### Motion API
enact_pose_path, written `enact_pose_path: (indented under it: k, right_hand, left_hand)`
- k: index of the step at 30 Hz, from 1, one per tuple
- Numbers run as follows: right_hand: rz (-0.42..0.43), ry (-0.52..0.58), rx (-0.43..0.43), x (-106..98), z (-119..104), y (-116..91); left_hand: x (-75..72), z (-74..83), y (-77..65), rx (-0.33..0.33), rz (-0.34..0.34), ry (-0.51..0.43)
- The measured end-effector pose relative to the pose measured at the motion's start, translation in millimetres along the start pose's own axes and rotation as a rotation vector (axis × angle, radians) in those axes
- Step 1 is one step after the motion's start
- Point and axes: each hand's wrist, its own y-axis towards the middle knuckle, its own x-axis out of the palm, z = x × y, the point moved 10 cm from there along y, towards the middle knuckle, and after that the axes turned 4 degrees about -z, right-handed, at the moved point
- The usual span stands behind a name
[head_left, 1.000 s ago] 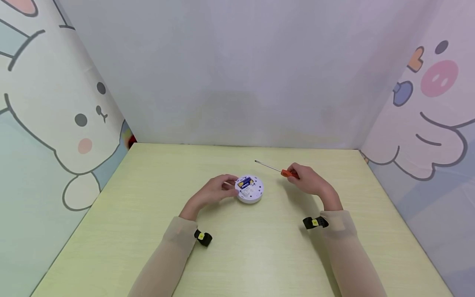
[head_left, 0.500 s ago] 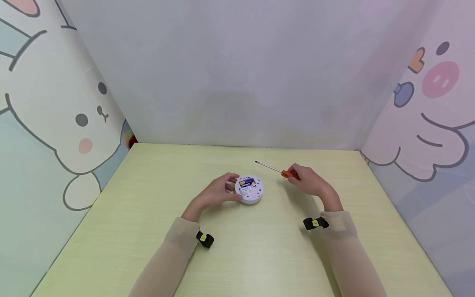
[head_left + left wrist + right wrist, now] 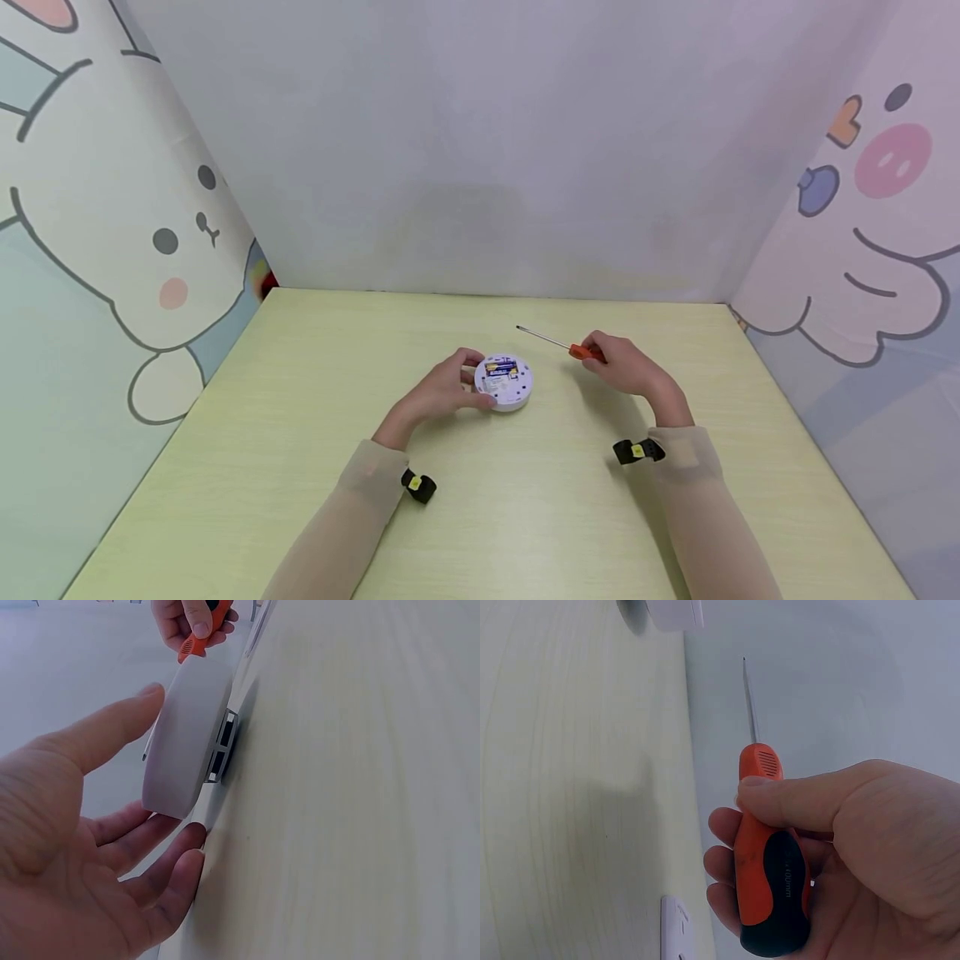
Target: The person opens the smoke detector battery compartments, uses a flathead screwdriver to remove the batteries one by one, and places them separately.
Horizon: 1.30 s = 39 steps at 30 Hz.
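A round white smoke detector [image 3: 512,388] sits near the middle of the table with its battery side up. A blue and gold battery [image 3: 501,368] shows in its back. My left hand [image 3: 442,390] holds the detector's left rim, thumb at the near edge and fingers at the far left side. In the left wrist view, a slotted dark part [image 3: 222,746] is under the detector, facing the table. To the right, my right hand [image 3: 624,364] grips the orange and black handle of a screwdriver [image 3: 754,851]. Its shaft points left and away, its tip apart from the detector.
A thin white piece [image 3: 676,930] lies on the table near my right hand in the right wrist view; the head view does not show it. Behind the pale wooden table [image 3: 480,517] stands a grey-white cloth wall [image 3: 450,150], with cartoon-printed cloth on both sides.
The smoke detector has turned a little clockwise, its battery going from slanted to nearly level. My left hand has shifted slightly right, the thumb further round the near rim. My right hand stays still.
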Motion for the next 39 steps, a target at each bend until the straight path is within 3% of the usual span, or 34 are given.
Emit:
enact_pose_path:
  k: [18,29,39]
  right_hand:
    - [-0.006,-0.007,0.003,-1,-1,0]
    - [-0.005,0.015,0.003,-2,0,-2]
    - [-0.031,0.03,-0.006,-17,-9,-9]
  left_hand:
    - [-2.2,6.8,-1.9,0.015,0.039,0.071]
    - [-2.8,3.7,-1.2,-0.003,0.033,0.032]
    - [-3.7,3.6,-1.6,-0.014,0.037,0.044]
